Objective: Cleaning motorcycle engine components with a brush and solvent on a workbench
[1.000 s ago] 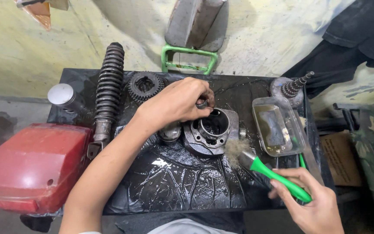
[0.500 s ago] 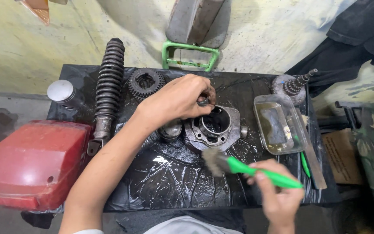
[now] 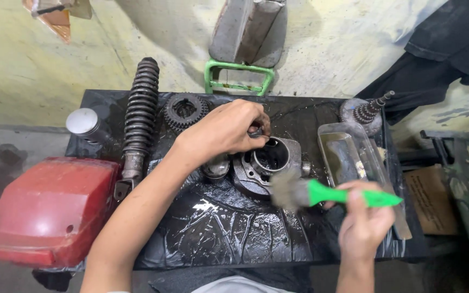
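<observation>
Right hand (image 3: 363, 222) grip pinching green-handled brush (image 3: 321, 193), long axis level, bristles leftward beside engine cylinder (image 3: 267, 165) under left hand (image 3: 225, 130).

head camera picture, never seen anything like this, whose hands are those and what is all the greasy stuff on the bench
The camera sits on a person's head and looks down, so both bare hands belong to that person. No machine is at work.

The left hand grips the top edge of a metal engine cylinder standing on a black, wet-looking bench top. The right hand holds a brush with a green handle, its bristles right at the cylinder's near side.

Also on the bench: a coiled black shock absorber, a toothed gear, a shallow metal tray holding dirty liquid, and a small grey can. A red cover lies at the left, beside the bench.
</observation>
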